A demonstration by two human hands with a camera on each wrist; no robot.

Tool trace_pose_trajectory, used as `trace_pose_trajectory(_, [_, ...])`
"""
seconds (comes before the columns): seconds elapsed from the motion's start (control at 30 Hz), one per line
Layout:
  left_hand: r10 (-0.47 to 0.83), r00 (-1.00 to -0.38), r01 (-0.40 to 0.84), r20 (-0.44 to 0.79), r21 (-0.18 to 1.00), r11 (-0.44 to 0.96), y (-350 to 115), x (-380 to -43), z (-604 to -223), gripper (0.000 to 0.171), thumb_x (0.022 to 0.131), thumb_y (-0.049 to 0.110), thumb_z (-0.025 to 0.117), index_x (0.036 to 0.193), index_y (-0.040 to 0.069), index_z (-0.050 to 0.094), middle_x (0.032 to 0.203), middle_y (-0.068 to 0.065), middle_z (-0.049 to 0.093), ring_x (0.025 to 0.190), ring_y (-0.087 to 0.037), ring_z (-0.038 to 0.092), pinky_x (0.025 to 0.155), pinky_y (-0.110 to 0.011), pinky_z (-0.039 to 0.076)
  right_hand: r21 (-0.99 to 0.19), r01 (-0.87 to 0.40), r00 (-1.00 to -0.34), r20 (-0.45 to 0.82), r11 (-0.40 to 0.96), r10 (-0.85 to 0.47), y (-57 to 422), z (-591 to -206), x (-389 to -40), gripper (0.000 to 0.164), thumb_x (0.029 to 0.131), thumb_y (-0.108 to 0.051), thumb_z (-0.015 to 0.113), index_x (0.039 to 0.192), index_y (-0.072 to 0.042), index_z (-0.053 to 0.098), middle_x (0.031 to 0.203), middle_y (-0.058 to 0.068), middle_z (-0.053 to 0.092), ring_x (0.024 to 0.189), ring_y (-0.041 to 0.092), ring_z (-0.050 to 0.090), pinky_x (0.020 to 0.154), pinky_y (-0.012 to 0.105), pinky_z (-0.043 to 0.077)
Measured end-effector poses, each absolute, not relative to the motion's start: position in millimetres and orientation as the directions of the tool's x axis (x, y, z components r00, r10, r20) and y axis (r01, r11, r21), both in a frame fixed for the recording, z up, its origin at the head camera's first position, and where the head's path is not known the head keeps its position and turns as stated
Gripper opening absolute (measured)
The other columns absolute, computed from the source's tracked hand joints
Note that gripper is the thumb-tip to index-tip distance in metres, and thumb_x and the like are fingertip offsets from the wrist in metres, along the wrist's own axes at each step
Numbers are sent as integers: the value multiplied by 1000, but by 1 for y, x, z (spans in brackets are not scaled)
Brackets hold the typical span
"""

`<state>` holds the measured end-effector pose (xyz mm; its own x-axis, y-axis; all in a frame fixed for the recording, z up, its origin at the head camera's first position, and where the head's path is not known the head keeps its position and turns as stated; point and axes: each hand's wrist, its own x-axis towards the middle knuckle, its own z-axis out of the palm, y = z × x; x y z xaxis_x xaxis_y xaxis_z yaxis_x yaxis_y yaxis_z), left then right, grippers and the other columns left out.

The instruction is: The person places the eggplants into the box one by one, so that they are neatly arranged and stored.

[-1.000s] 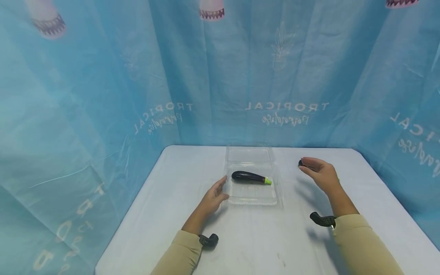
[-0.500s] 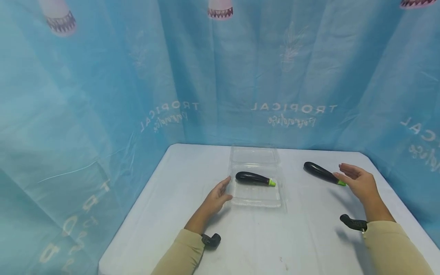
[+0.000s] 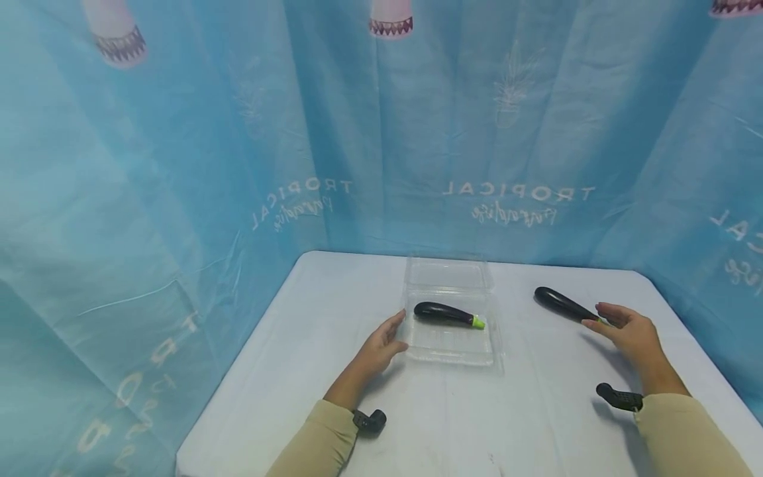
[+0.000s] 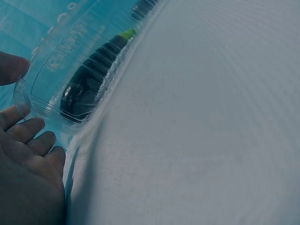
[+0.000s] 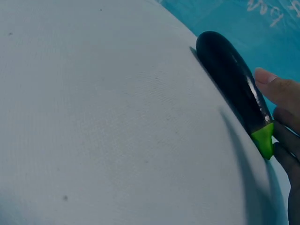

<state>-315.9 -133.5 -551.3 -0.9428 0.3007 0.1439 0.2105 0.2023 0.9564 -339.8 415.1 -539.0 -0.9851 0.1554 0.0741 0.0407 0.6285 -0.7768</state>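
Note:
An eggplant (image 3: 447, 315) with a green stem end lies inside a clear plastic clamshell box (image 3: 450, 356), whose lid (image 3: 448, 273) is folded back. My left hand (image 3: 375, 350) is at the box's left side, thumb and fingers spread, touching its rim. The left wrist view shows that hand's fingers (image 4: 35, 129) loosely bent by the box edge. A second eggplant (image 3: 560, 303) rests on the table to the right. Near its green stem end is my right hand (image 3: 636, 338), thumb and fingers apart, not wrapped round it. Whether a fingertip touches the eggplant, I cannot tell.
The white-covered table (image 3: 512, 424) has rounded far corners. A blue printed curtain (image 3: 417, 132) hangs right behind its far edge and along both sides. Dark wrist devices (image 3: 620, 397) sit on both forearms, just at the tan sleeves.
My right hand has moved right, from over the second eggplant to its stem end, uncovering most of it, then lowered slightly. The left hand stays by the box. The head view has shifted slightly.

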Motion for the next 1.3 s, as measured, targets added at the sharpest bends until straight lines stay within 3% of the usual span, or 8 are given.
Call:
trace_pose_trajectory(0.27, [306, -942, 205, 136, 957, 206, -133, -315, -553, 74, 93, 9, 65, 162, 6, 39, 168, -5, 35, 155, -23, 28, 125, -40, 24, -733, 19, -984, 108, 680, 144, 414, -551, -346, 75, 93, -34, 84, 146, 9, 54, 146, 35, 52, 134, 57, 47, 106, 71, 41])
trace_pose_trajectory(0.5, [306, -942, 210, 140, 955, 208, -132, -315, -552, 73, 93, 8, 65, 161, 6, 39, 167, -4, 36, 155, -22, 29, 125, -39, 24, -728, 48, -972, 122, 684, 198, 413, -556, -351, 55, 98, -16, 78, 144, 7, 58, 145, 33, 54, 137, 56, 45, 108, 71, 39])
trace_pose_trajectory(0.7, [303, -944, 199, 132, 959, 201, -132, -314, -549, 73, 93, 7, 64, 162, 7, 39, 168, -3, 35, 155, -20, 29, 124, -36, 25, -720, 41, -961, 161, 692, 224, 409, -558, -352, 44, 100, -15, 73, 138, 5, 64, 141, 30, 59, 135, 54, 49, 108, 69, 40])
trace_pose_trajectory(1.3, [297, -946, 196, 129, 958, 209, -133, -314, -551, 73, 93, 7, 64, 162, 8, 39, 168, -2, 35, 155, -20, 28, 124, -37, 25, -729, 57, -950, 171, 682, 261, 405, -563, -354, 42, 100, -15, 74, 137, 3, 67, 140, 29, 61, 135, 53, 49, 109, 69, 40])
